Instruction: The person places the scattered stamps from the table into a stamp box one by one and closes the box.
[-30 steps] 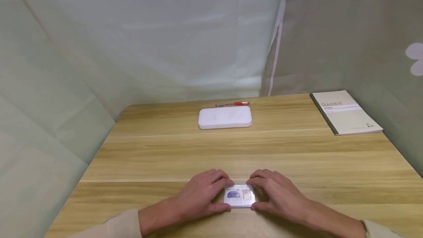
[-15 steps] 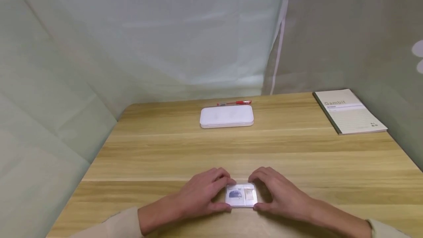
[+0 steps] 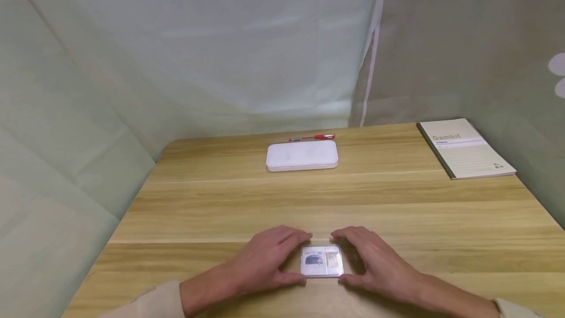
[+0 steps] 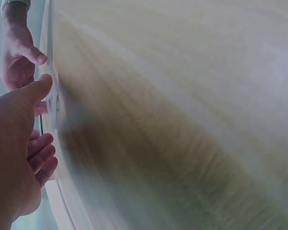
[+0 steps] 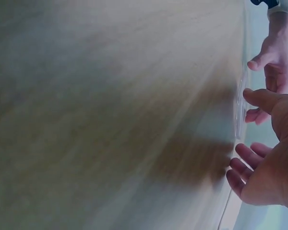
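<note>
A small flat clear case (image 3: 321, 262) with a white insert lies on the table between the two hands. A dark blue picture and a smaller pale orange one show through its top. The left hand (image 3: 265, 263) is at its left side, thumb by the near left corner, fingers loosely bent and lifted off the far edge. Opposite it, the right hand (image 3: 383, 264) has its thumb by the near right corner and its fingers apart from the case. Whether either thumb touches the case I cannot tell. In the right wrist view the case (image 5: 239, 105) appears edge-on.
Beyond the hands, a white flat box (image 3: 302, 156) lies on the wooden table (image 3: 212, 200), with a red pen (image 3: 312, 138) behind it. At the far right is a notebook (image 3: 465, 148) marked "Gambit". Pale cloth (image 3: 247, 53) hangs around the table.
The left fingers have come off the case's far edge and straightened somewhat. The right fingers have also drawn away from it. The case has stayed in place; the view shifted slightly.
</note>
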The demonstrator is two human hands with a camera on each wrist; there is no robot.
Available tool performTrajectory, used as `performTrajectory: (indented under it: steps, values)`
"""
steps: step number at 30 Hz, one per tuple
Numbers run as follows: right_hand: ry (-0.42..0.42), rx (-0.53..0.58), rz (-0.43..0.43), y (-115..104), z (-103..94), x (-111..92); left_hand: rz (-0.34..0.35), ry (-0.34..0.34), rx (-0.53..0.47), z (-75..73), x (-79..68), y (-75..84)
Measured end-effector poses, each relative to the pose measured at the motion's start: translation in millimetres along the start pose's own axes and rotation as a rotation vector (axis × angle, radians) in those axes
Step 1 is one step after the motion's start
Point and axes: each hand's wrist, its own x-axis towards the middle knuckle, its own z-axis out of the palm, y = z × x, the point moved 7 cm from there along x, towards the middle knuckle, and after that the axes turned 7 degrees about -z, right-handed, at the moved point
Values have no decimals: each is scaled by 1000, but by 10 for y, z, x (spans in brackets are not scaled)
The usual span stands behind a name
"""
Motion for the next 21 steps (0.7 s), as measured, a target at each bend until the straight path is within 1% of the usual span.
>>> performTrajectory:
  steps: [5,10,14,21]
  values:
    - [9,-15,5,-9,8,-10,4,31,-3,28,-39,16]
    - [6,-37,-4,-24,11,-4,-20,39,-10,52,-64,17]
    - [6,-57,-14,-29,22,2,-26,50,-16,57,-66,21]
    - [27,-79,-37,-28,30,-1,-17,73,-11,65,-61,27]
